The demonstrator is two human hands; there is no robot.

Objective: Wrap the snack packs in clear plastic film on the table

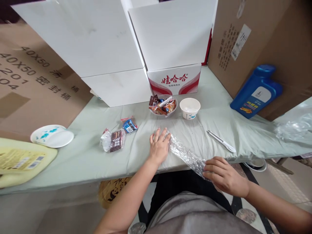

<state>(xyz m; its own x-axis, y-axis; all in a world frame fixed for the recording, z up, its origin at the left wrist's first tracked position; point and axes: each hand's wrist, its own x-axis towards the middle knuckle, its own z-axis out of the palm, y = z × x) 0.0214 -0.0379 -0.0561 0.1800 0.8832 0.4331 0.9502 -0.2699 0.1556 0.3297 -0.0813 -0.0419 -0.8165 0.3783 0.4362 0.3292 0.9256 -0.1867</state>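
Observation:
A crinkled strip of clear plastic film (184, 155) runs across the table's front edge between my two hands. My left hand (159, 146) lies palm down on the cloth, fingers spread, with its thumb side touching the film's far end. At the near end, my right hand (225, 175) has its fingers closed around the film. Just beyond are a clear bowl (175, 112) of wrapped snacks (162, 105) and a white paper bowl (190, 109). Left of my left hand lie a clear-wrapped cocoa packet (116, 140) and a small blue packet (130, 125).
A white-handled utility knife (221, 141) lies right of the film. A blue bottle (258, 91) leans at the right by a brown carton (243, 48). White boxes (117, 87) stand behind. On the left are a tipped paper bowl (52, 136) and a pale yellow jug (26, 162).

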